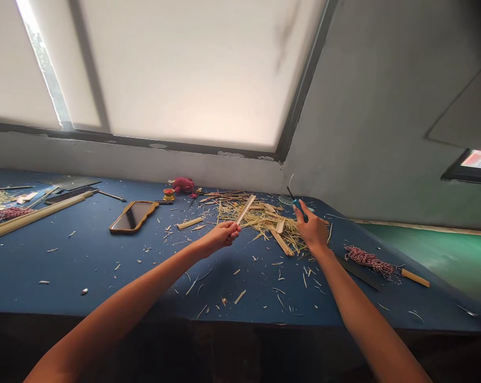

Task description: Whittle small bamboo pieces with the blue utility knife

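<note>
My left hand (224, 234) is closed around the lower end of a pale bamboo strip (246, 209), which slants up and to the right above the table. In my right hand (314, 229) is a blue-handled tool (298, 205) with a thin dark shaft pointing up and left. A fine pale curl (292, 179) shows at the shaft's tip; whether it is a shaving or part of the tool I cannot make out. Below and between the hands lies a heap of bamboo shavings (260, 221), with a short bamboo piece (280, 243) at its front.
Bamboo scraps dot the blue table (140, 282). A wood-framed mirror (133, 217), a red plush item (183, 185) and long bamboo poles (36, 217) are on the left. A dark flat blade (357, 274) and red-and-white cord bundle (370, 259) lie right, by the table's edge.
</note>
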The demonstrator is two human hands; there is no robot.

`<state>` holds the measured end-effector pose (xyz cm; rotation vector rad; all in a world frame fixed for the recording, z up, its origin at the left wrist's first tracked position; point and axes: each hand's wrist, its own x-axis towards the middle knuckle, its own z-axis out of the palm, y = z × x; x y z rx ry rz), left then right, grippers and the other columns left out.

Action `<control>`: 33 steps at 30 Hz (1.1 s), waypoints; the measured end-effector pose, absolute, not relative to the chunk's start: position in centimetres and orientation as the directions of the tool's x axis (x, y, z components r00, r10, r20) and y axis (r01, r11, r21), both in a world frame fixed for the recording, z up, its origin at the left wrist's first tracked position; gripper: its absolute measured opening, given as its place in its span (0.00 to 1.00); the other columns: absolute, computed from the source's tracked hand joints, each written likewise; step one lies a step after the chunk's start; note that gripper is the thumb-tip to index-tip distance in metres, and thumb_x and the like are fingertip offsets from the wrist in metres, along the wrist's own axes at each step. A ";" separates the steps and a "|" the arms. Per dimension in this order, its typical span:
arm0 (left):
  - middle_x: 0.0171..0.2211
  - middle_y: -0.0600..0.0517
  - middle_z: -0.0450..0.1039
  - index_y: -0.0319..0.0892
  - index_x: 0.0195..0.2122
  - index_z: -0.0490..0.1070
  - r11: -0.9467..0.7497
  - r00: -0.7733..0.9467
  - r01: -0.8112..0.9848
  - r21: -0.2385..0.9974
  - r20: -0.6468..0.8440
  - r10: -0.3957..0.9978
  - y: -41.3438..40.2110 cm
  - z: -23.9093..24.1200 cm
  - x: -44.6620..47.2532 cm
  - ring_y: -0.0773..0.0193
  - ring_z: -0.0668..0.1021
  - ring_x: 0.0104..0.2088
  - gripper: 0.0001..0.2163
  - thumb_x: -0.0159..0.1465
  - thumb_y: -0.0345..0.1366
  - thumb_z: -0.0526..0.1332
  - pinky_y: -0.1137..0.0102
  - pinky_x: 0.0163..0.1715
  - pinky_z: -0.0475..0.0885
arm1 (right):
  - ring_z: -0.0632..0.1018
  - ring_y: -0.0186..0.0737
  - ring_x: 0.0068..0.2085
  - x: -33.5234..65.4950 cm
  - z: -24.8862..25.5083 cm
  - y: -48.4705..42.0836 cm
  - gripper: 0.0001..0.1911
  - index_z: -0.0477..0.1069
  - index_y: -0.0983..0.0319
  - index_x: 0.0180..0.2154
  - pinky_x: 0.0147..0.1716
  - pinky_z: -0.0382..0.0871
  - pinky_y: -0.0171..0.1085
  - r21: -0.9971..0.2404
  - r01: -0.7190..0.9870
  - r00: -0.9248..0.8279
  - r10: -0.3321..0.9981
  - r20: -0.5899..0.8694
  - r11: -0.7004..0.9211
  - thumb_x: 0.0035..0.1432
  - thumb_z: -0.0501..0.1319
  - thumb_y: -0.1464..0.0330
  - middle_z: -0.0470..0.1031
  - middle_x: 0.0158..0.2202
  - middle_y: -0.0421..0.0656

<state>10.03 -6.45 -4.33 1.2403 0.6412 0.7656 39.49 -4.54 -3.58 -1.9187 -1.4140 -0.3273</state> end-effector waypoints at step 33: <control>0.24 0.52 0.72 0.36 0.30 0.69 -0.136 0.278 0.020 0.991 0.125 0.952 -4.7 -5.8 10.0 0.73 0.65 0.19 0.09 0.65 0.33 0.54 0.76 0.22 0.58 | 0.77 0.37 0.34 29.5 -5.4 -8.4 0.24 0.55 0.48 0.62 0.24 0.54 0.33 0.140 0.873 -0.464 0.707 0.534 0.467 0.66 0.47 0.57 0.77 0.39 0.42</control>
